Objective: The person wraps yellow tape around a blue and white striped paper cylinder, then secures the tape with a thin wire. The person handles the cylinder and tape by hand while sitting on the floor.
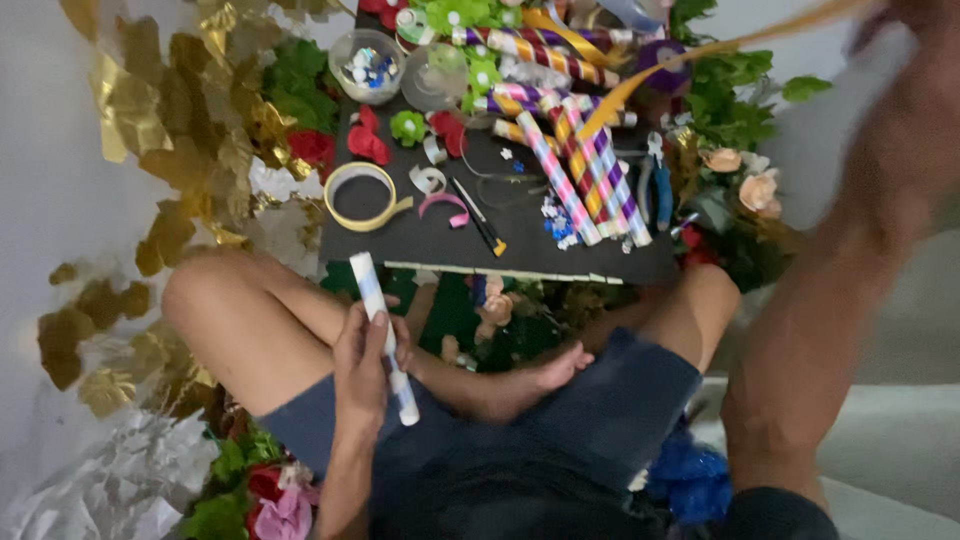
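Gripping white tube w/ left hand, black board ahead, striped tubes

One black board bearing one tape ring, two clear bowls — one white tube held apart — two peach roses.

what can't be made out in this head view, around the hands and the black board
- Right hand: blurred and cut off by the top edge; its grip on the gold ribbon is unclear.
- White tube: its middle is hidden under the left hand.
- Small bits in the clear cup: too small to identify.
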